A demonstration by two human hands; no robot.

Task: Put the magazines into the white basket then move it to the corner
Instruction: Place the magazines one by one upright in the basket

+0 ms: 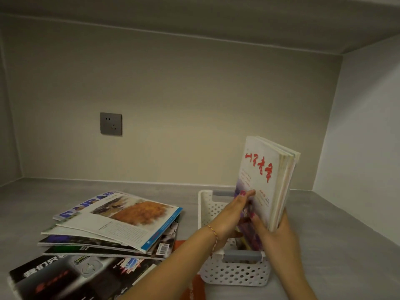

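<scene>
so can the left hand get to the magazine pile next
Probably yes: the pile of magazines lies open on the shelf just left of the left hand, nothing between them, though that hand now steadies the upright magazines.

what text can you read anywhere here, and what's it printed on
Red brush-style title on the white magazine held upright over the white basket: stylised, not legible.
"我们只": white characters on the dark magazine at the front, cut off.
Blue block letters on the magazine at the back of the pile: half covered, unreadable.
Small print on the open page and the barcode: too small.
</scene>
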